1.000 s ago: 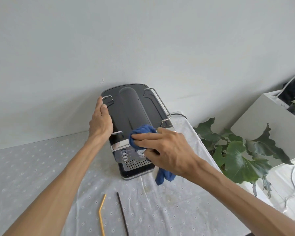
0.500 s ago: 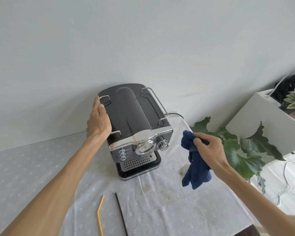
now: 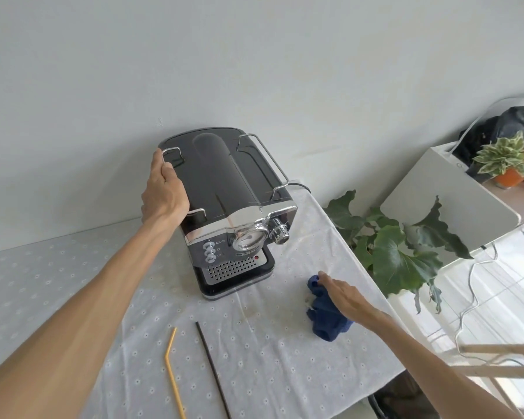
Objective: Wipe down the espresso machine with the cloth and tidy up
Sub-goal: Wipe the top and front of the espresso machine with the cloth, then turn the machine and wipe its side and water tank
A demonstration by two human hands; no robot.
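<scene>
A yellow straw point(image 3: 172, 370) and a thin black straw point(image 3: 212, 368) lie side by side, apart, near the table's front edge, on the white dotted tablecloth point(image 3: 270, 358); both look yet to be cleared away. Toward the right edge, the right hand point(image 3: 344, 297) rests flat on the crumpled blue cloth point(image 3: 325, 316), fingers straight and close together, pressing the cloth onto the table and not gripping it. That suggests the wiping is done, or paused, and the tidying half of the job remains. Farther back, against the wall at the table's rear edge, stands the espresso machine point(image 3: 230, 204), well apart from the cloth. The left hand point(image 3: 164, 189) steadies it at its top left side, fingers laid together along the wire rail; whether they curl under it cannot be told. Faint brownish stains mark the tablecloth before the machine. Past the right edge, a leafy plant point(image 3: 397, 246) crowds the corner, with a white cabinet point(image 3: 454, 201) and a small potted plant point(image 3: 508, 164) beyond.
</scene>
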